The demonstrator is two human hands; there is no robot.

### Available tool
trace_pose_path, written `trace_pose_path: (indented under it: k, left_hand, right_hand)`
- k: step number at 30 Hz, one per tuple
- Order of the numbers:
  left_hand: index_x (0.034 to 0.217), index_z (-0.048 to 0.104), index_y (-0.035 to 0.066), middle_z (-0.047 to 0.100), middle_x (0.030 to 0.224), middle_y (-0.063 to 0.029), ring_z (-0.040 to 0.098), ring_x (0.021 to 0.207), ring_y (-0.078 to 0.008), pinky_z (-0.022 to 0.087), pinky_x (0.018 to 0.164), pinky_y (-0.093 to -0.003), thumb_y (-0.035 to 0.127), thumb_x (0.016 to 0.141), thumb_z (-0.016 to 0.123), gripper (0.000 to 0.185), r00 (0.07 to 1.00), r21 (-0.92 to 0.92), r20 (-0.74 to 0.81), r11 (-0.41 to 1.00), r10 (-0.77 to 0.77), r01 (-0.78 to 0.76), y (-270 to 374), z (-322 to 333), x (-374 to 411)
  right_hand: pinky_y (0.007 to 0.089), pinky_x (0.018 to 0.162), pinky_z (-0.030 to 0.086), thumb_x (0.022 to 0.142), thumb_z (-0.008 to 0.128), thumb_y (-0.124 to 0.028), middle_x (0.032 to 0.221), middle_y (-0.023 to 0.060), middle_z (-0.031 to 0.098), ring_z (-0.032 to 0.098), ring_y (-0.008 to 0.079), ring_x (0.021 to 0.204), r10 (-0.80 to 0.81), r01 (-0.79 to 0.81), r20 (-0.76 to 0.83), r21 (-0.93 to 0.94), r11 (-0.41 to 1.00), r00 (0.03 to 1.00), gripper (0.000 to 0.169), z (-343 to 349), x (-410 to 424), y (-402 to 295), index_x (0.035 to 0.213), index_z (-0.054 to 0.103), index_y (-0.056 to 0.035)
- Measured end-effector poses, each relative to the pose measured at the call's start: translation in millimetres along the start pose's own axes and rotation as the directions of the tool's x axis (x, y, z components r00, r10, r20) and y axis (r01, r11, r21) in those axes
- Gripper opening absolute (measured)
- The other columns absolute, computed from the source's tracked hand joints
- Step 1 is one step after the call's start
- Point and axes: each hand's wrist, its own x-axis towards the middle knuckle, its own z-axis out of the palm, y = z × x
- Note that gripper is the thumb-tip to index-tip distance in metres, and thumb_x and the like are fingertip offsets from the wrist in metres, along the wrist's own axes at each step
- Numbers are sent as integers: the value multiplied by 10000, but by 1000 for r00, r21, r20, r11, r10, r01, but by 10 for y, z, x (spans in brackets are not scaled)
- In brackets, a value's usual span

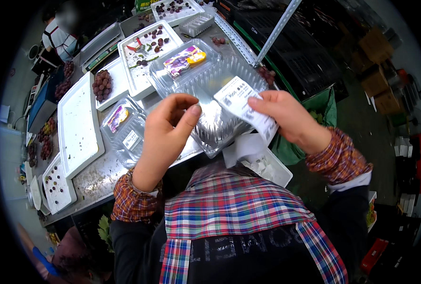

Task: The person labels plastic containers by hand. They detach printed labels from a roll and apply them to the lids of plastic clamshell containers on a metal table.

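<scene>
My right hand pinches a strip of white printed labels between thumb and fingers. The strip hangs over clear plastic clamshell boxes at the table's near edge, the top one with its lid back. A purple and yellow grape label is on that lid. My left hand hovers left of the strip, thumb and forefinger tips close together; whether something small is between them cannot be seen. Left of it lies another clamshell with a grape label and a white sticker.
White foam trays stand along the metal table. One bears a grape bunch, another red-handled pruning shears. A slotted metal post rises right. Below are a foam box with scraps and a green bag. Two people are at left.
</scene>
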Motion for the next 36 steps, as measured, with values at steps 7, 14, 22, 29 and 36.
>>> trace_pose_path:
  k: [7, 14, 22, 29, 36]
  left_hand:
    - [996, 621, -13, 643, 861, -51, 590, 752, -96, 471, 689, -240, 99, 864, 648, 175, 995, 75, -79, 996, 63, -57, -288, -128, 71]
    - [973, 650, 26, 643, 905, -94, 580, 873, -230, 456, 787, -338, 87, 813, 641, 172, 940, 301, -78, 907, 331, -294, -264, -76, 316]
    - [1048, 657, 56, 593, 1104, -123, 491, 1101, -320, 372, 971, -416, 65, 812, 591, 245, 868, 536, 194, 692, 456, -484, -269, 90, 644]
    - [950, 719, 90, 593, 1164, -129, 456, 1171, -391, 360, 958, -494, 101, 778, 603, 208, 847, 581, 214, 633, 487, -512, -305, 146, 667]
    - [1005, 711, 75, 575, 1223, -141, 457, 1194, -375, 366, 1004, -459, 83, 802, 592, 235, 861, 638, 259, 592, 438, -493, -235, 157, 637]
  right_hand:
    - [289, 657, 551, 904, 620, -170, 932, 152, 691, 684, 181, 740, 182, -194, -121, -96, 976, 976, 294, 59, 446, -341, 994, 632, 109]
    - [286, 649, 541, 900, 623, -172, 928, 142, 695, 682, 177, 738, 229, -263, -174, -211, 941, 958, 272, 135, 503, -403, 966, 646, 91]
    - [283, 668, 531, 905, 609, -181, 931, 128, 697, 681, 169, 763, 271, -309, -203, -190, 932, 941, 272, 186, 473, -387, 994, 648, 73]
    - [281, 689, 533, 903, 611, -178, 965, 125, 696, 684, 173, 793, 287, -314, -181, -146, 938, 941, 288, 164, 494, -372, 1036, 640, 76]
    - [257, 744, 521, 913, 623, -224, 1014, 112, 685, 664, 139, 852, 230, -231, -22, -41, 972, 973, 347, -38, 127, -292, 1084, 618, 77]
